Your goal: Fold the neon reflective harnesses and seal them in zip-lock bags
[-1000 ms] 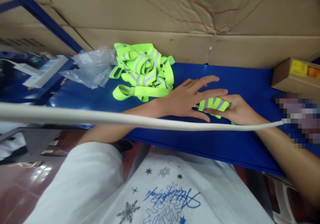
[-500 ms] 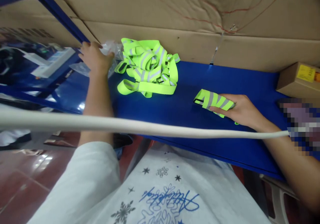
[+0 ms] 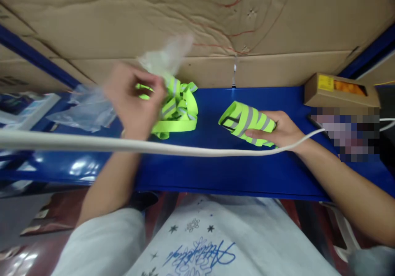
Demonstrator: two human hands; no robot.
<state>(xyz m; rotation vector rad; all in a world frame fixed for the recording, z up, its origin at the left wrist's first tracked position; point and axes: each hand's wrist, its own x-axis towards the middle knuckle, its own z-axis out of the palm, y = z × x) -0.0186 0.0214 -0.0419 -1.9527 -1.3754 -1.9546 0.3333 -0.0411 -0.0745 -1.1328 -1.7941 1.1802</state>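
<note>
Nearest: a white cable runs across the whole view, thick at left, thin toward the right wrist. Below it, a pale shirt with snowflake prints and blue script; reddish floor shows at lower left.

Next, the blue desk, glossy, with glare on its left part. Right hand over the right half of the desk, its grip closed about a rolled bundle of neon yellow-green band with grey stripes. Thumb lies along the near side; the bundle's open end points left, a dark piece showing inside.

Left hand motion-blurred, raised in front of the band pile. Thumb and forefinger pinch a clear plastic bag, which stands up from the fingertips, partly smeared.

Behind that hand, the loose pile of striped bands, looped and tangled, well apart from the bundle. Left of it, more clear bags lie crumpled; farther left, a white power strip. Far right, a small cardboard box with a yellow label, a pixelated patch before it.

At the back, a cardboard wall with red cord strung across it.
</note>
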